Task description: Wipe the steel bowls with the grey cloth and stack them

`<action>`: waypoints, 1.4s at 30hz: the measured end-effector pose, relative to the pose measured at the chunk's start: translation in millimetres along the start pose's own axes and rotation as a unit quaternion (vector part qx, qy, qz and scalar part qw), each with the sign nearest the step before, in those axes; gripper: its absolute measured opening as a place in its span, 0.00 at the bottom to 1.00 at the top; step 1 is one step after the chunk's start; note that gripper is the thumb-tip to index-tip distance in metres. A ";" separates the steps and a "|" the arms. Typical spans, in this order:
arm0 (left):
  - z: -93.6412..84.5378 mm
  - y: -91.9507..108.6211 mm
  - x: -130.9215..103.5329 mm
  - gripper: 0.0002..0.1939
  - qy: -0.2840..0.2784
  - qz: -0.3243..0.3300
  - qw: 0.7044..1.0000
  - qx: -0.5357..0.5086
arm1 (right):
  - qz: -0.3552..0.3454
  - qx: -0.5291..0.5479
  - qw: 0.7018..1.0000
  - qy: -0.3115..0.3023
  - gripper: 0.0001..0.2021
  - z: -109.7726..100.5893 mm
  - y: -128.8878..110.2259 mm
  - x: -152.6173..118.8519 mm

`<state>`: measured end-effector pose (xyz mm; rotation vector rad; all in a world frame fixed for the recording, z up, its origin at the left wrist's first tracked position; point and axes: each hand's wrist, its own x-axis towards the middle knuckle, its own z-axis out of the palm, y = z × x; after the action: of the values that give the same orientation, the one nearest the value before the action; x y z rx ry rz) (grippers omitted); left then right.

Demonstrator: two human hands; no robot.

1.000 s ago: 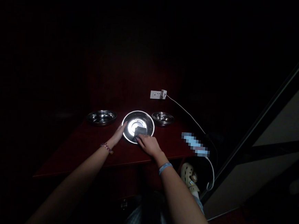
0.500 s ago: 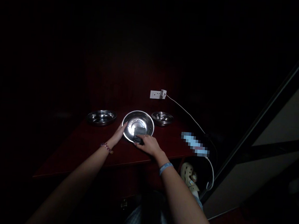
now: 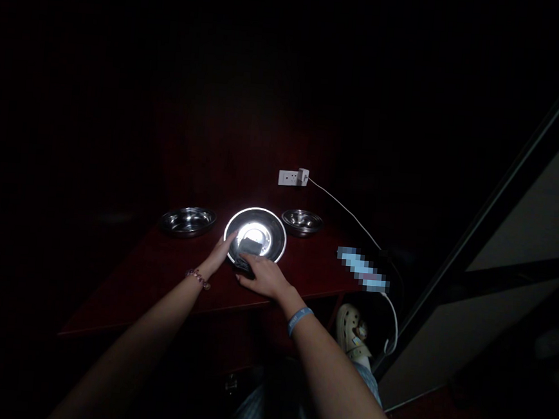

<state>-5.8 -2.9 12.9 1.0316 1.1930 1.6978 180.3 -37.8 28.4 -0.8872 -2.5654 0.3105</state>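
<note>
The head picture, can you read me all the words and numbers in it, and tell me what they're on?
No text here can be read for sure.
Blue wristband: pale marks like letters, too small and blurred to read.
Pixelated blue item on the table: hidden by blocky squares, nothing readable.
Middle metal bowl: no writing that I can see.
Wall socket: no readable letters.

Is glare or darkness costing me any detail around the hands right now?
Head view: bright glare washes out part of the middle bowl, beside the dark cloth under the right hand; head view: the left hand shows clearly, but its forearm fades into shadow; head view: the wall fades nearly to black; head view: pixelation hides the detail of a pale-blue item at right.
</note>
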 end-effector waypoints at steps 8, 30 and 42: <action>1.4 -0.9 0.8 0.16 0.015 -0.002 1.000 0.008 | -0.011 0.006 1.000 0.005 0.30 5.3 9.4 -0.2; 2.0 -1.8 0.7 0.23 -0.003 0.046 0.996 0.072 | -0.048 -0.031 0.997 0.047 0.30 16.6 14.4 2.2; -5.1 -6.9 10.9 0.27 0.063 0.088 0.991 0.076 | -0.015 -0.004 0.999 0.032 0.22 13.7 0.6 0.7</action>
<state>-13.3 7.2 7.0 1.1648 1.3651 1.8538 174.1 -37.9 16.3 -0.8461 -2.5215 0.2587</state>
